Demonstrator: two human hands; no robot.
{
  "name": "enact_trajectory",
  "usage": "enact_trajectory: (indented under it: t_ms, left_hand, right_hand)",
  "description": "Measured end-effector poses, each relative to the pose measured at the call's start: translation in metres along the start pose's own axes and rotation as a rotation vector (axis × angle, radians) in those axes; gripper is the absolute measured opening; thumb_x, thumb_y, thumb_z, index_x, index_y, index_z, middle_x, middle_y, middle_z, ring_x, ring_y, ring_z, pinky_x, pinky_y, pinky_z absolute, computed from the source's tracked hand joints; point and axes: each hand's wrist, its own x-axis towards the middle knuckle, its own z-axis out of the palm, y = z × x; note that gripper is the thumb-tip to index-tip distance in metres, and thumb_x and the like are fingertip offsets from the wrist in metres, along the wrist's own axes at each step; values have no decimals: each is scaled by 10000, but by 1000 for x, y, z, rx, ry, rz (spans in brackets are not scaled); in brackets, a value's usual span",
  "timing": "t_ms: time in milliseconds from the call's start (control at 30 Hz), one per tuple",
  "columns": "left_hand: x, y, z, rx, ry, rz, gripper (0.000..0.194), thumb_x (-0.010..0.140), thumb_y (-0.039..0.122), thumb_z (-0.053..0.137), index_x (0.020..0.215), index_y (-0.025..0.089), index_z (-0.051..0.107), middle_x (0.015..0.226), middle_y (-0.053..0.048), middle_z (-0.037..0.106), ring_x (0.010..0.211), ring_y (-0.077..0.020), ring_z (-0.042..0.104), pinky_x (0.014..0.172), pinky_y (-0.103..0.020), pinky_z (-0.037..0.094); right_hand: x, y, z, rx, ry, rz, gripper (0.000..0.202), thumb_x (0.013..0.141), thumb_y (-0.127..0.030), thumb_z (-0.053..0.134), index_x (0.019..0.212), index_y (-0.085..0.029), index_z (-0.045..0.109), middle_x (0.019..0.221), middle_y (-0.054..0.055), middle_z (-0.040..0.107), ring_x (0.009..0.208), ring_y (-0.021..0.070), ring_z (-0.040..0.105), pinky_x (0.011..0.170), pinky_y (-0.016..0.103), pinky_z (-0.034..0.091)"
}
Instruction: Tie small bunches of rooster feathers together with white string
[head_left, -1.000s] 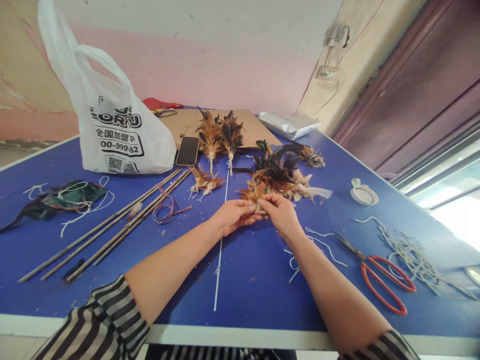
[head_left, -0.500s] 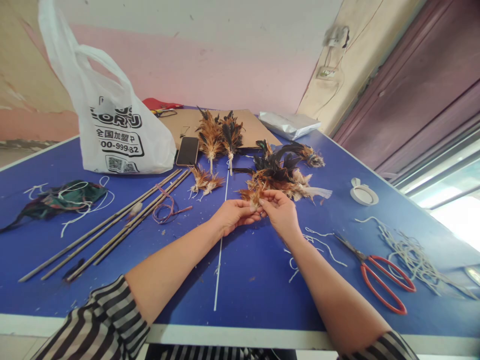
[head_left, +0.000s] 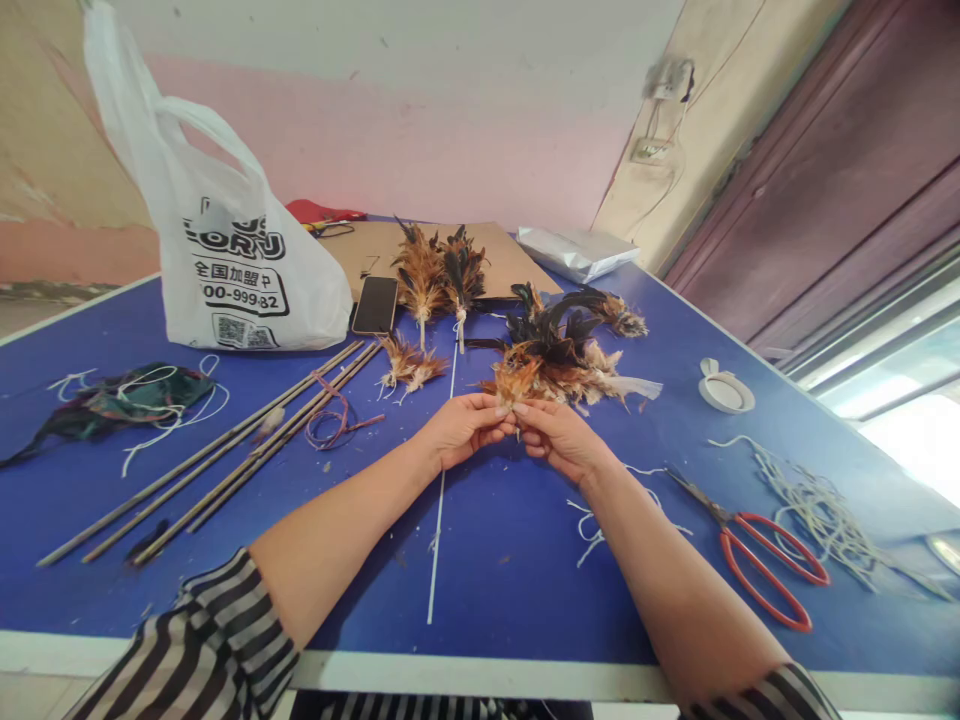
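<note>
Both hands meet over the middle of the blue table. My left hand [head_left: 474,428] pinches the base of a small bunch of brown feathers [head_left: 513,382] between thumb and fingers. My right hand [head_left: 553,432] is closed on the same base from the other side, the thumbs nearly touching. The bunch points away from me, tips up. Just beyond it lies a heap of dark and brown feathers [head_left: 566,350]. Two small feather bunches [head_left: 411,366] rest to the left of my hands. Two larger tied bunches [head_left: 442,268] lie farther back on a brown cardboard sheet [head_left: 502,255].
On the left stand a white plastic bag [head_left: 247,250], thin sticks [head_left: 225,460] and dark green cloth [head_left: 142,395] with string. A phone [head_left: 375,305] lies behind. To the right are red-handled scissors [head_left: 772,560], pale string [head_left: 817,510], a tape roll [head_left: 726,388] and a silver packet [head_left: 577,252].
My right hand has lowered from above the bunch to its base, fingers now level with the left. The brown feathers stand fanned out more visibly above the fingertips.
</note>
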Motion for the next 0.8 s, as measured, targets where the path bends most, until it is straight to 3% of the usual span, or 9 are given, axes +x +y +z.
enact_trajectory:
  t_ms: [100,233,500,800]
  left_hand:
    - [-3,0,2,20,-75,-18,66,680,79,643,719,82,589,658,-40,646,546,-74,607,519,-137,491]
    - [-3,-2,1,23,-51,-1,70,685,97,643,739,87,601,677,-46,658,563,-78,616,518,-136,487]
    - [3,-8,0,121,81,98,159,653,154,679,788,81,638,714,-65,666,589,-83,612,548,-161,481]
    - [-2,-7,6,348,100,167,174,651,216,664,767,87,658,670,-51,647,578,-96,586,579,-219,475]
  right_hand:
    - [0,4,3,76,-31,8,208,643,-291,695,728,-136,587,627,-7,585,437,13,392,373,134,255]
    - [3,7,5,76,61,-86,184,630,-263,705,725,-155,591,609,-8,609,509,52,516,458,157,365]
    - [4,10,11,-344,378,-384,186,651,-311,654,710,-135,661,580,11,624,502,98,519,501,230,415]
    - [2,9,11,-613,425,-424,223,680,-349,582,701,-138,653,592,12,611,523,123,503,510,248,395]
